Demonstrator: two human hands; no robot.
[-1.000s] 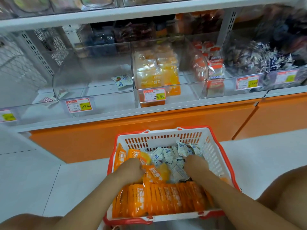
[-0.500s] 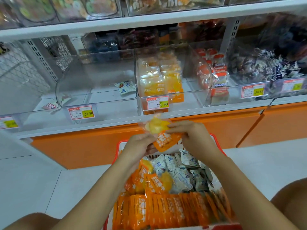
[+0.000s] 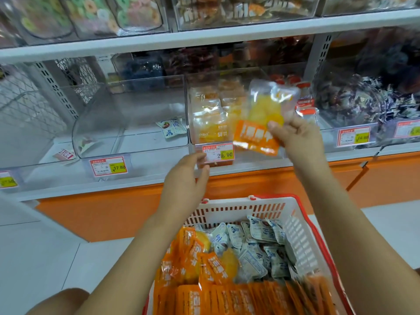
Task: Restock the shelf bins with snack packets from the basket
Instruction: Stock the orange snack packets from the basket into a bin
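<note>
An orange packet (image 3: pixel 261 123) has been raised from just above the basket (image 3: pixel 275 197) and is now pinched at its lower edge by the right hand (image 3: pixel 297 137), in front of the clear bin (image 3: pixel 222 72) at the centre of the frame, where matching packets are stacked. The left hand (image 3: pixel 184 180), which shared the hold half a second ago, has been released and hangs with loose fingers below the price tag (image 3: pixel 218 152). One packet is thus judged close to being shelved, while many orange packets (image 3: pixel 216 296) and white packets (image 3: pixel 261 237) remain in the basket at the bottom. To the left a nearly bare bin (image 3: pixel 127 110) is seen holding a single white packet (image 3: pixel 171 128). The centre bin's front wall must probably be cleared from above.
</note>
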